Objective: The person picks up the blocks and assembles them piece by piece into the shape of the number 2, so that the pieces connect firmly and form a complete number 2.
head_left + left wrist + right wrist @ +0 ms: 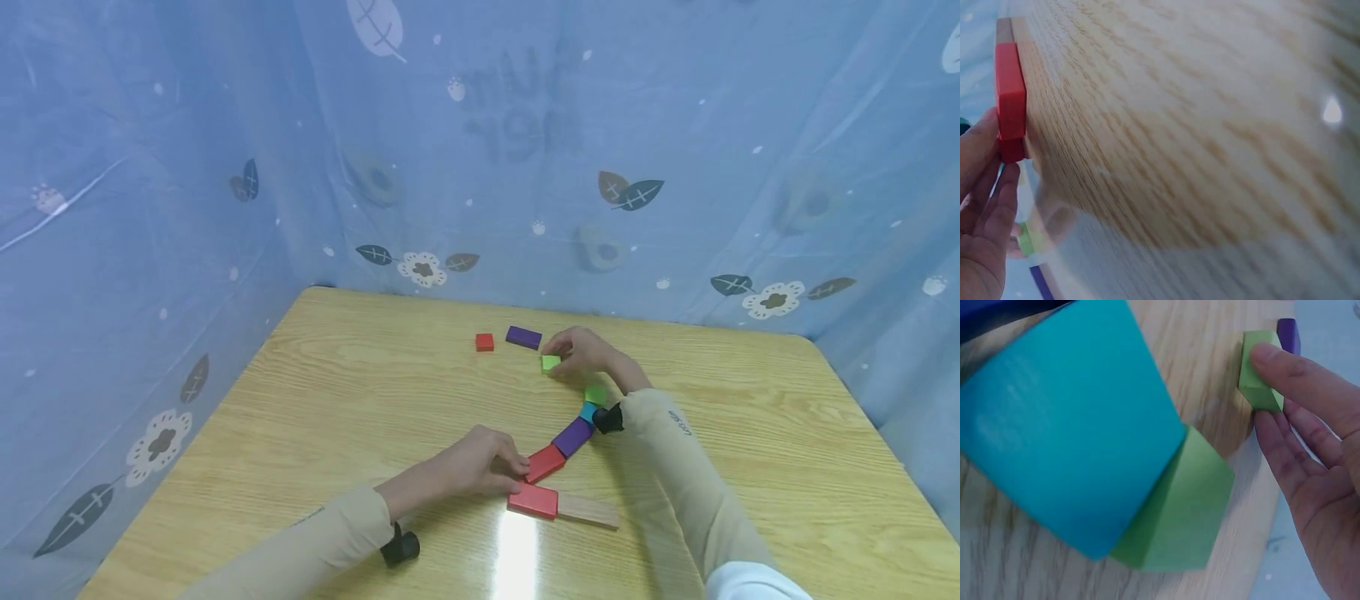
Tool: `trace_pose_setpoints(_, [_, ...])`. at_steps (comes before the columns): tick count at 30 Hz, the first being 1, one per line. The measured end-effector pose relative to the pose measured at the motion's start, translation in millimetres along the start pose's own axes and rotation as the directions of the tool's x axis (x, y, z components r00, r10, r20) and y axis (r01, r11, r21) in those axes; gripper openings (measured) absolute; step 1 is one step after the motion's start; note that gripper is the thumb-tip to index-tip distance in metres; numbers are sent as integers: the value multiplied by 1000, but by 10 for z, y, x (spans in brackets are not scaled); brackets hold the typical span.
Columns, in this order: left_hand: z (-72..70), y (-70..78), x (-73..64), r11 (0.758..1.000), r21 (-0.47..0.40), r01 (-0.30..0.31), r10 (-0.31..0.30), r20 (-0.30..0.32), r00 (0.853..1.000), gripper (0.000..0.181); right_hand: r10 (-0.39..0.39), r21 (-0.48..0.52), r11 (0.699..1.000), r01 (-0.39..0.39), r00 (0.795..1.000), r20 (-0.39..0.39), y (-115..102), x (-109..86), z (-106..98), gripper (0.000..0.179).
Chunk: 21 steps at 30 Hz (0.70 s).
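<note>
In the head view my left hand (480,462) touches the left ends of two red blocks, the nearer one (533,500) at its thumb and the farther one (546,463) at its fingers. Both fingers and thumb look fairly straight in the left wrist view, beside the near red block (1011,90). Farther back, my right hand (587,353) pinches a light green block (551,364) between thumb and fingers. The right wrist view shows the thumb on this block's face (1260,369). A curved row continues through a purple block (573,437), a blue block (588,412) and a green block (596,394).
A bare wooden block (588,511) adjoins the nearer red one. Beyond the right hand lie a purple block (523,337) and a small red block (484,342). Blue patterned curtain (525,167) hangs behind the wooden table (337,375). The right wrist's black camera (608,418) hangs close by the row.
</note>
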<state>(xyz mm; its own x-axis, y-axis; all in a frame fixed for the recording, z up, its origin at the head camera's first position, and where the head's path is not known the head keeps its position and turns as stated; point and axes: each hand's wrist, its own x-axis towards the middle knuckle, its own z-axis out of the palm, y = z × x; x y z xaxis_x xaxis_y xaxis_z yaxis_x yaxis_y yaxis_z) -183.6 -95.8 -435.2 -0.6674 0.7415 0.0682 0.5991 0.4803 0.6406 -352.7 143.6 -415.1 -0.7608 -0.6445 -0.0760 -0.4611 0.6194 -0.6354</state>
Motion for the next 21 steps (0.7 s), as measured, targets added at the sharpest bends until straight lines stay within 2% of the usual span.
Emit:
trace_pose_setpoints(6, [4,6,-7,1000,9,10,-10,-3,1000,25,41,-26,999,-42,998,-44,69,-51,-28,30])
trace_pose_setpoints(13, [23,-2,-2,1000,20,12,-12,-10,1000,25,71,12,997,-70,975,-211,193,-196,-129,32])
trace_pose_setpoints(21, [32,-18,-5,1000,7,8,-8,-15,1000,25,39,35,999,-30,957,-286,260,-327,-235,32])
